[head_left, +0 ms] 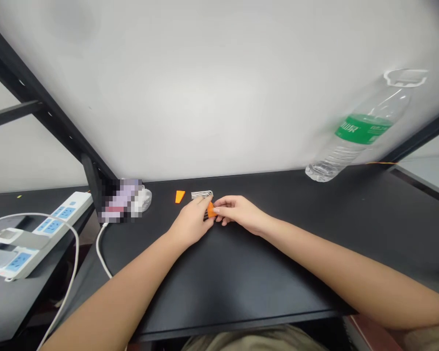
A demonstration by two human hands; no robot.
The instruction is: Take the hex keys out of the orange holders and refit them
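The left forearm [142,273] is slanting in from the lower left, the right forearm [314,248] from the lower right. The left hand [193,220] is arching, back upward; just beside it, the right hand [243,213] is pinching, its fingers bending.

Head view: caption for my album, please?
Right hand pinches an orange piece beside the left hand, near bent metal rods.
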